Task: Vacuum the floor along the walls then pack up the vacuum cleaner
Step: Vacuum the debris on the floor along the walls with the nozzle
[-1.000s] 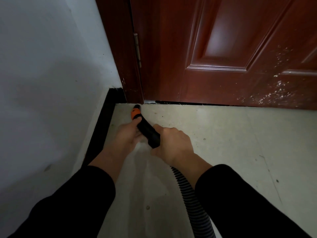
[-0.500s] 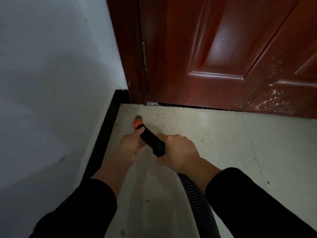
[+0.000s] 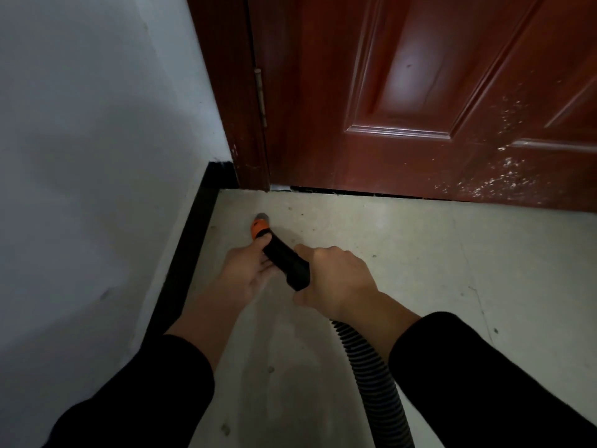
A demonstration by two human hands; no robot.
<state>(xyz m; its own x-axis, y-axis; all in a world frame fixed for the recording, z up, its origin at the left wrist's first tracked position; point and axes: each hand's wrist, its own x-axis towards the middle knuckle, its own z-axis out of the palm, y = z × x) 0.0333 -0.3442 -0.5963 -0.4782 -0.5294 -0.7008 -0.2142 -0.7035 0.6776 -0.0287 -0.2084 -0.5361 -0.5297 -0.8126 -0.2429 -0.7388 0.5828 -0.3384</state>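
Observation:
A black vacuum nozzle with an orange collar and a grey tip points at the pale floor near the corner by the door. My left hand holds the nozzle's front part, fingers wrapped round it just behind the orange collar. My right hand grips the rear end of the nozzle where the ribbed black hose joins. The hose runs back under my right sleeve to the bottom edge. The vacuum's body is out of view.
A white wall with a black skirting board runs along the left. A dark red door and its frame close off the far side, with a narrow gap at the door's foot. Small specks dot the floor.
The nozzle tip has drawn back from the corner at the door frame toward me, along the skirting board. Both hands keep their hold.

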